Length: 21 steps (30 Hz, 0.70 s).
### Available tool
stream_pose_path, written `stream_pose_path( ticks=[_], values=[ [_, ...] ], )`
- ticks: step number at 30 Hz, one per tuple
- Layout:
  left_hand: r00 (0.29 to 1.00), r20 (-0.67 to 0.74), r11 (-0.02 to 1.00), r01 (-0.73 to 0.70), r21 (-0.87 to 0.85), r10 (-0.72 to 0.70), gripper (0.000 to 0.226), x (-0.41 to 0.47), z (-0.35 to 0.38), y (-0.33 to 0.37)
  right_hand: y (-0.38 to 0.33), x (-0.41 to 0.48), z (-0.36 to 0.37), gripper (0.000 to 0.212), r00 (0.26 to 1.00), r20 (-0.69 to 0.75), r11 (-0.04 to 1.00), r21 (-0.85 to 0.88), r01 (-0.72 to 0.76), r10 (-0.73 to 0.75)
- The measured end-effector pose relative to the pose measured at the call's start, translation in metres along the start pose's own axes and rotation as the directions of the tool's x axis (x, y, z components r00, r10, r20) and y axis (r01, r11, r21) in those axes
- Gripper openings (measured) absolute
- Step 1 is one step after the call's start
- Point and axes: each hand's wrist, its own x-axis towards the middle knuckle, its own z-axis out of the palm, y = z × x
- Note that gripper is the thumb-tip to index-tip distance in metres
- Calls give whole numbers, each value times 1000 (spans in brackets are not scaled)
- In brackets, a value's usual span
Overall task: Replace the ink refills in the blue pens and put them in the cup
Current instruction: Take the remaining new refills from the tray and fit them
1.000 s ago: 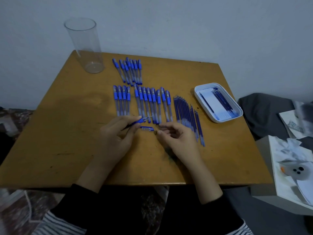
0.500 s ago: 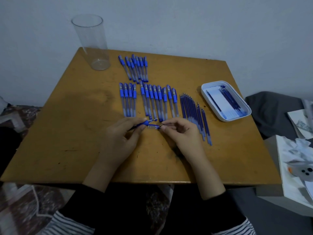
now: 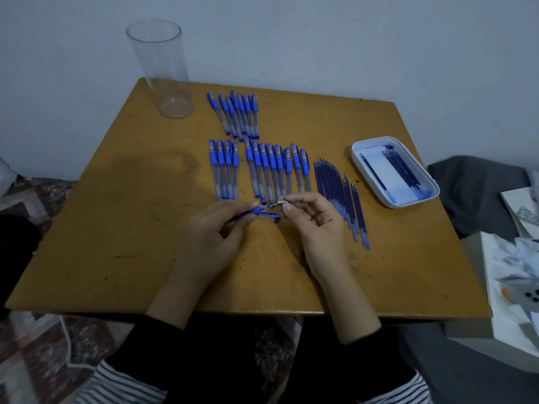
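My left hand grips a blue pen barrel near its blue grip, tip pointing right. My right hand pinches a small metal pen tip just off the barrel's end. A loose pen cap lies on the wooden table between the hands. Several capped blue pens lie in rows beyond the hands. Several blue refills lie in a row to their right. The clear cup stands empty at the table's far left corner.
A white tray holding several refills sits at the right of the table. A white box with crumpled paper stands beside the table's right edge. Dark cloth lies behind it. A wall rises right behind the table.
My right hand rose from the table to the end of the barrel and now pinches the metal tip. The cap stays lying between the hands. The camera view shifted slightly.
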Motion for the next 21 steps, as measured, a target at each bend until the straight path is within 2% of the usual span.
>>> stream_pose_path(
  ticks=[12, 16, 21],
  values=[
    [999, 30, 1000, -26, -17, 27, 23, 0, 0, -3, 2, -2, 0, 18, 994, 80, 994, -74, 82, -77],
    [999, 27, 998, -44, -50, 45, 24, 0, 1, -4, -1, -5, 2, 17, 986, 149, 976, -194, 100, -71],
    [998, 38, 997, -38, -63, 41, 21, -1, 1, -4, 6, -4, 5, 5, 982, 151, 907, -387, 163, -113]
  ],
)
